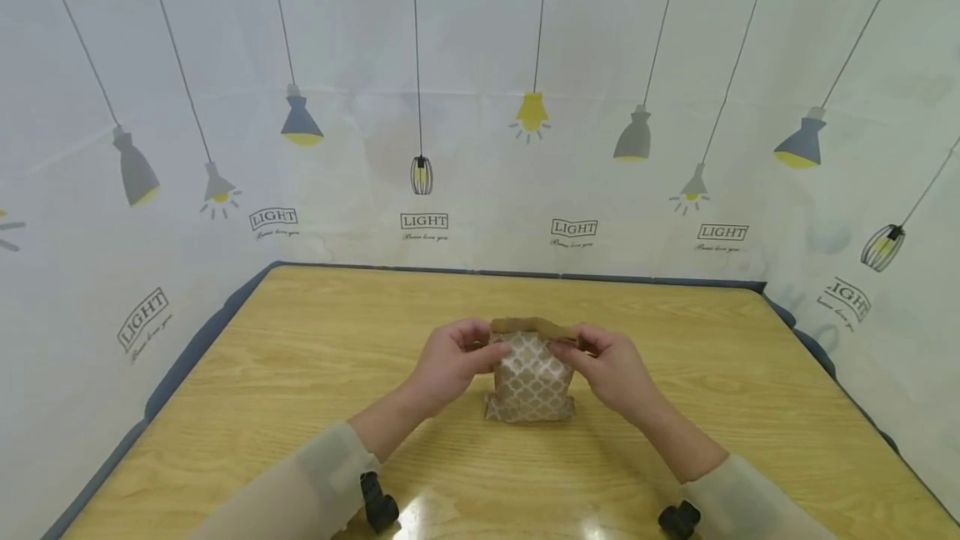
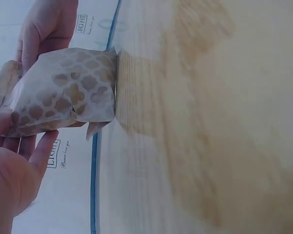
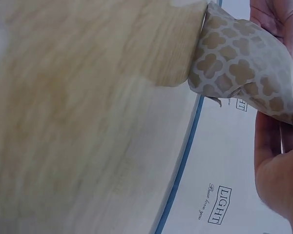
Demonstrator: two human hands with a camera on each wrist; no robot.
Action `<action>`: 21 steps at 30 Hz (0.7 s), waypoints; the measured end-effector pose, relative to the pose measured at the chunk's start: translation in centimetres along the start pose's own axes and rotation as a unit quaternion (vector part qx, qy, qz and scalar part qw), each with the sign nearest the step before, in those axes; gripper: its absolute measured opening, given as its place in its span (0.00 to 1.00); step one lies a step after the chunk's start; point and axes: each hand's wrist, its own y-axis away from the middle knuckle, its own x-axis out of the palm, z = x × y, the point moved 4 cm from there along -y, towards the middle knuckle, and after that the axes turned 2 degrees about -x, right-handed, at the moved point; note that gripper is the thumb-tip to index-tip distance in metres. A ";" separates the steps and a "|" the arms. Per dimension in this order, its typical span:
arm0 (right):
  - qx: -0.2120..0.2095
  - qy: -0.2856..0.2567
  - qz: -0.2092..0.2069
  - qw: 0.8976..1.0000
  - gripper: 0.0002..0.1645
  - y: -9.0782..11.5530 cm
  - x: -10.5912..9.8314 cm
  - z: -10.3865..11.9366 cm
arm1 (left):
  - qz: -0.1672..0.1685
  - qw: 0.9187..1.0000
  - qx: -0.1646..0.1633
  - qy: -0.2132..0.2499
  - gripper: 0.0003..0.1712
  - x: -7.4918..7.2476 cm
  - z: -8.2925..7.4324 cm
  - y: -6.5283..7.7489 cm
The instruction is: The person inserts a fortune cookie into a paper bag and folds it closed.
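Observation:
A brown paper bag (image 1: 532, 382) with a white lattice pattern stands upright on the table, its plain brown top edge folded over. My left hand (image 1: 459, 361) pinches the bag's upper left corner between thumb and fingers. At the upper right corner my right hand (image 1: 611, 365) does the same. In the left wrist view the bag (image 2: 83, 92) looks bulged, with the left hand (image 2: 14, 170) at its near side. The right wrist view has the bag (image 3: 244, 63) with its base on the tabletop and the right hand (image 3: 281, 170) below it. What the bag contains is hidden.
The wood-grain table (image 1: 337, 340) spreads around the bag, with a dark blue edge along its back and sides. A pale wall sheet (image 1: 480, 132) printed with hanging lamps surrounds it. Black devices (image 1: 378, 502) sit at both sleeve cuffs.

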 end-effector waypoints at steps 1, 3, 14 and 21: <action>0.003 -0.006 0.002 1.000 0.12 0.0 -0.1 0.0 | 0.001 1.000 0.001 0.003 0.13 0.0 -0.1 0.0; 0.011 -0.015 0.004 1.000 0.13 0.0 -0.2 0.0 | 0.004 1.000 0.002 0.010 0.13 0.0 -0.1 0.0; 0.029 -0.031 -0.010 0.999 0.13 -0.2 -0.6 -0.3 | -0.045 0.999 0.003 0.006 0.14 -0.3 -0.4 -0.1; 0.036 -0.053 -0.005 0.998 0.14 -0.2 -0.7 -0.2 | -0.044 0.999 0.000 -0.008 0.09 -0.5 -0.3 0.1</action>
